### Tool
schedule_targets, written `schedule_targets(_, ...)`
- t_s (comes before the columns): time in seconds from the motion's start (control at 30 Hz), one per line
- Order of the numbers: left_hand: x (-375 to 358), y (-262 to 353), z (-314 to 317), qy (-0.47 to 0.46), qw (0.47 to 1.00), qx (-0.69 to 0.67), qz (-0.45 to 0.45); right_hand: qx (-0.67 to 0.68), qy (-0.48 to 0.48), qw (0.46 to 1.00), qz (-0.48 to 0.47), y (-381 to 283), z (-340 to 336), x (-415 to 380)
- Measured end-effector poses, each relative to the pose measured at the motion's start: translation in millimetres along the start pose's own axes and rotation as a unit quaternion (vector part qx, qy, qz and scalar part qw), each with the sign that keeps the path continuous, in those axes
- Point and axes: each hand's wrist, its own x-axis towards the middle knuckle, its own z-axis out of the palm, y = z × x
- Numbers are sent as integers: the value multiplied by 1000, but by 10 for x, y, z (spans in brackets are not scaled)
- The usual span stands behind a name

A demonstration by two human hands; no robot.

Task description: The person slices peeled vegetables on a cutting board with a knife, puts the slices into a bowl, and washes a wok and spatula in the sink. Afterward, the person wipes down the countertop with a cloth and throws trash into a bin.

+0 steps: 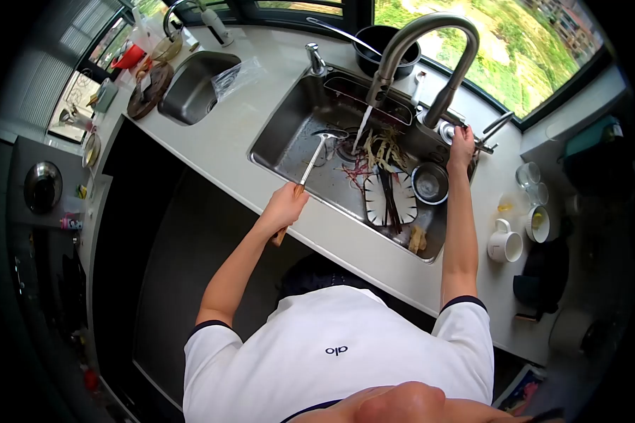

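My left hand (284, 206) is wrapped round the wooden handle of a long metal spatula (310, 163). The spatula's head is over the sink (279, 151), left of the water stream (363, 128). At the sink's back right corner, my right hand (461, 149) is closed at the lever beside the base of the tall faucet (446, 99); the fingers partly hide what they grip. In the sink lie a white dish with dark edge marks (406, 194), dark chopsticks (386, 192), a small metal bowl (430, 183) and pale vegetable scraps (384, 149).
Behind the sink stands a black pot (402, 67) with a long-handled utensil. A smaller sink (190, 84) with a plastic bag (238, 77) is at left. On the right counter are a white mug (504, 243), glasses (528, 174) and a cup (537, 224).
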Motion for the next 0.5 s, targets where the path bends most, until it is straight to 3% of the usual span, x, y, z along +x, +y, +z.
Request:
schedule_targets(0.07, -59, -23, -93, 73, 993, 66, 65, -8, 5, 1000, -8, -144, 119, -245)
schedule_targets(0.13, -125, -9, -162, 127, 982, 88, 107, -213, -26, 977, -6, -595, 191, -678)
schedule_targets(0.17, -172, 65, -164, 145, 978, 81, 127, -268, -4, 952, -150, -200, 170, -517)
schedule_targets(0.23, -142, 2, -111, 166, 966, 78, 180, -250, -93, 950, -166, -224, 241, -743)
schedule_targets(0.3, -39, -77, -52, 108, 979, 103, 135, -228, -168, 952, -118, -217, 387, -1069)
schedule_targets(0.37, 85, -167, -77, -90, 972, 197, 94, -264, -236, 934, -53, 264, 471, -1061)
schedule_targets(0.43, 131, -578, 152, 28, 980, 88, 174, -250, -251, 928, -118, 365, 668, -1337)
schedule_targets(0.5, 106, -820, 110, 68, 971, -1, 228, -252, -253, 925, -130, 157, 962, -1744)
